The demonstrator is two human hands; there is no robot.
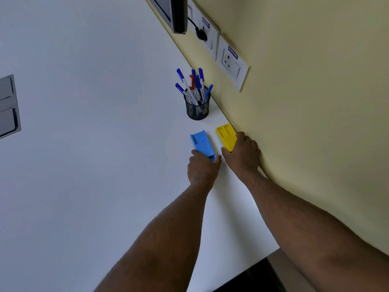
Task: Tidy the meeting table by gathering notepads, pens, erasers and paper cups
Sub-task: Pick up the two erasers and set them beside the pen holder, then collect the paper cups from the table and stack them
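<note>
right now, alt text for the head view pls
Two bare hands rest on a white table by a yellow wall: the left hand grips a blue eraser, the right hand a yellow eraser. Behind them stands a black mesh holder of pens.

A white table (94, 144) is seen beside the wall. A black cup of pens (197, 107), a blue eraser (201, 143) and a yellow eraser (226, 135) are set on it.

Yellow wall (315, 102) with sockets (231, 62), monitor (174, 13), grey table hatch (8, 106).
</note>
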